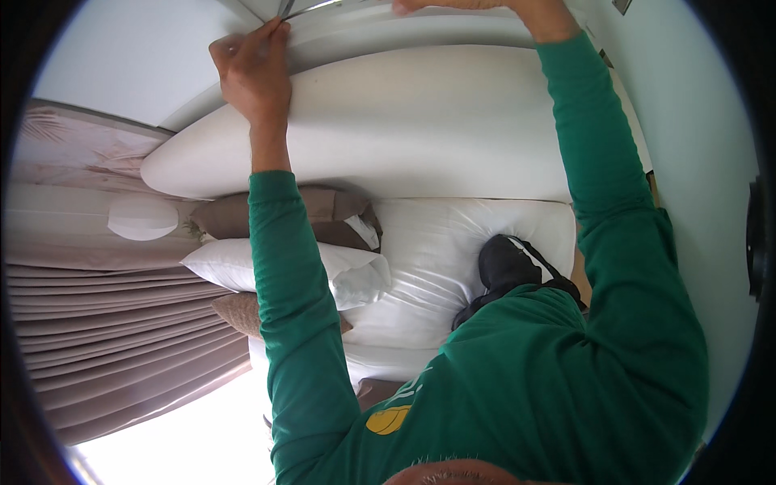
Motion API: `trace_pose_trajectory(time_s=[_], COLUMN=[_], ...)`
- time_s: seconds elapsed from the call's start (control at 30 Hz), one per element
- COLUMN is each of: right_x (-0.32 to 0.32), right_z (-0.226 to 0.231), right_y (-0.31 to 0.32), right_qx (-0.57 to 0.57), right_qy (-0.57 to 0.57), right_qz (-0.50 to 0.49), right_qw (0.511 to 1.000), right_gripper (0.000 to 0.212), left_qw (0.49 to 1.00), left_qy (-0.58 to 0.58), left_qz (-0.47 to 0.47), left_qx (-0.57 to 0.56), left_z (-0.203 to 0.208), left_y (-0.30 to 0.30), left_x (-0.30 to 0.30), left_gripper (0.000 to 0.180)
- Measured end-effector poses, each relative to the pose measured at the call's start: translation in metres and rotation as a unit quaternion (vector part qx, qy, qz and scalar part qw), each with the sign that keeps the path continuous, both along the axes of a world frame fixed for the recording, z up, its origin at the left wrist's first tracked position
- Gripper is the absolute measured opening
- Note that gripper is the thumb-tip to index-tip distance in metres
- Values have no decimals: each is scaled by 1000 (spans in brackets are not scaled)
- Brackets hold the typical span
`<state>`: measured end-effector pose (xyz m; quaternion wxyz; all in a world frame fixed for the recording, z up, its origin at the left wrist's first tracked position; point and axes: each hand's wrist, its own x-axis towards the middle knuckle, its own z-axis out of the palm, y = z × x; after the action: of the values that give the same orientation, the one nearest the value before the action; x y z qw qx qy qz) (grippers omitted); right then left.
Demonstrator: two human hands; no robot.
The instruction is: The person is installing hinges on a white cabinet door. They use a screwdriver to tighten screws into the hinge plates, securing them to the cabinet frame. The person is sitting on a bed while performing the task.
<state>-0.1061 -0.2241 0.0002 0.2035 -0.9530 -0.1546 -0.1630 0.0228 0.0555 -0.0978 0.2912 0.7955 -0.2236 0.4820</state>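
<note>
Both arms, in green sleeves, stretch up toward the top of the view. My left hand (255,77) is raised at the upper left. Its fingers are pinched together at a thin dark-grey strip (285,10), beside a pale ledge (356,26). Whether the strip is loose or fixed cannot be made out. At the top edge my right hand (461,3) lies along the far side of that ledge, mostly cut off by the frame, so its grip is hidden. A long, smooth white panel (420,121) with a rounded outline extends below both hands.
Below the panel is a bed with a white sheet (428,275), a white pillow (234,263) and brown pillows (283,212). A black bag-like item (505,267) rests by my body. Pleated curtains (121,339) and a white lampshade (143,217) are left; a pale wall (695,162) stands right.
</note>
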Motion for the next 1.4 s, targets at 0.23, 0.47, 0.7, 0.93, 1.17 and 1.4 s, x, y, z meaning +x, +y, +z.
trace_pose_trajectory(time_s=[0.23,0.47,0.7,0.93,1.17,1.4], right_x=[11,1,24,-5,23,2], right_z=[-5,13,-9,-7,-1,11], right_y=[-6,18,7,3,9,6], right_qx=[53,14,-16,-56,6,-42], right_qy=[44,21,32,-67,78,46], right_qz=[-62,-60,-16,12,-69,-31], right_qw=[996,998,999,996,995,998], right_gripper=[31,29,28,26,31,35], left_qw=[998,999,998,1000,998,999], left_qy=[-52,-22,-48,-16,-32,-28], left_qz=[-20,-6,-22,-21,-50,-19], left_qx=[26,30,37,12,37,27], left_z=[0,-2,-3,0,-1,3], left_y=[-6,8,13,0,2,-3], left_x=[8,4,9,5,3,4], left_gripper=[21,22,23,22,23,23])
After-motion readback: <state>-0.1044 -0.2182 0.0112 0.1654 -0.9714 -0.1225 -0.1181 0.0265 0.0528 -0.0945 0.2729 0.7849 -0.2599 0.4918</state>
